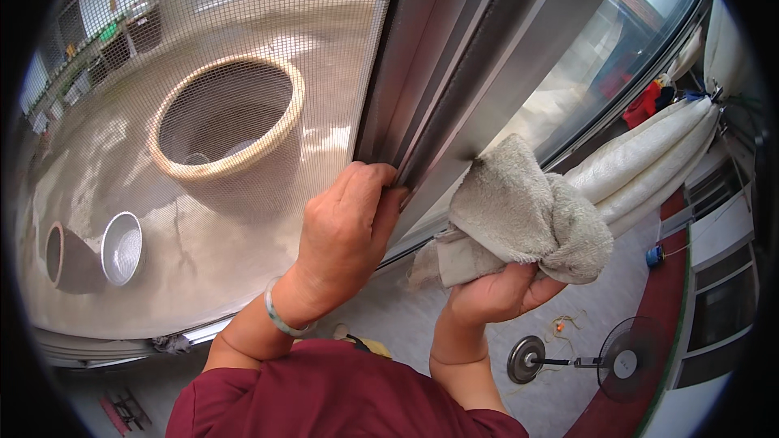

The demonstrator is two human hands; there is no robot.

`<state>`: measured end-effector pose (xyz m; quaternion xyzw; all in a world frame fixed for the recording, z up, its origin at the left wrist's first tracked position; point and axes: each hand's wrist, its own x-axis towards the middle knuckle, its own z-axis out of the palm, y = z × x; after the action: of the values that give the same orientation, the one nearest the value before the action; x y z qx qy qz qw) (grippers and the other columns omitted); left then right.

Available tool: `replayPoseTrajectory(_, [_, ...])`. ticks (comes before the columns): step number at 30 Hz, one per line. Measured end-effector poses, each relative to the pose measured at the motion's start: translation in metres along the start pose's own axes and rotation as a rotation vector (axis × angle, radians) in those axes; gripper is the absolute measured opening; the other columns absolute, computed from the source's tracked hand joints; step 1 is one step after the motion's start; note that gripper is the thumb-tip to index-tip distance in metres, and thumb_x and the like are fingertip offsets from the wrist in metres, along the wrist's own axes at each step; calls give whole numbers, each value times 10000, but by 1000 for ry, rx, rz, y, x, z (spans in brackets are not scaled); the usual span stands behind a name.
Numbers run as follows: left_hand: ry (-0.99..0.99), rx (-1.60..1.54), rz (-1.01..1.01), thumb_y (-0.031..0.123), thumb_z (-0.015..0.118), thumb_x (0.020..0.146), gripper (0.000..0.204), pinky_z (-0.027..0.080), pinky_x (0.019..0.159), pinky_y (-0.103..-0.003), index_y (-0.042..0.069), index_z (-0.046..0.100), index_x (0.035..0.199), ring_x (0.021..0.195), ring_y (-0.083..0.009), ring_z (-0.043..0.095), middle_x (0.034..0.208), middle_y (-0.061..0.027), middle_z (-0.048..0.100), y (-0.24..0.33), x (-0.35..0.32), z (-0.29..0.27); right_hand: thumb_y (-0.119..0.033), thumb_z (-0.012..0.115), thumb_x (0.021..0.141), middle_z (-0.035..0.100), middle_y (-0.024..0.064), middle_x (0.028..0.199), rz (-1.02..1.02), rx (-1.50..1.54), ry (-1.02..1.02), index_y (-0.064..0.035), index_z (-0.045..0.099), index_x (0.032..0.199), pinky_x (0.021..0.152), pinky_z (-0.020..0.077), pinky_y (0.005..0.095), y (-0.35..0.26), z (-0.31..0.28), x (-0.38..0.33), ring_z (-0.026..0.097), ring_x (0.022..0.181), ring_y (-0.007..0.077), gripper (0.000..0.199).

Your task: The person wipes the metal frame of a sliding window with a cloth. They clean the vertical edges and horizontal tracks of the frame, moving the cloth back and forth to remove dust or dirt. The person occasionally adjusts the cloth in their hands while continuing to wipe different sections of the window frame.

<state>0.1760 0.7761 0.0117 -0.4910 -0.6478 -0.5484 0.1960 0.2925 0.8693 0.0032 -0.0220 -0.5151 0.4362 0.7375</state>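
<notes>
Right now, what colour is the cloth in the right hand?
Greyish beige; the cloth, bunched in the right hand, shows best in the head view.

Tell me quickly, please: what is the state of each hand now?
Left hand: closed, gripping the edge of the window frame.
Right hand: closed, holding a grey cloth against the frame.

Head view: looks down from above, close over the window frame [454, 73], fisheye-bent.
Shared: only one view.
</notes>
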Motion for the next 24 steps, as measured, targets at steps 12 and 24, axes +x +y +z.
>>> replayPoseTrajectory(12, [-62,11,8,-28,692,785,176,516,586,-389,1,625,945,689,-343,637,828,-143,639,-13,-14,-2,-205,676,900,390,163,1312,-498,-624,-301,-64,593,1158,982,364,489,75,-2,-58,429,1186,359,305])
replayPoseTrajectory(24, [-111,-80,22,16,684,818,145,524,634,-412,2,631,952,742,-356,651,836,-159,651,-22,-14,-6,-230,659,931,470,178,1368,-506,-612,-329,-91,702,1101,1051,345,515,51,13,-43,384,1276,438,224])
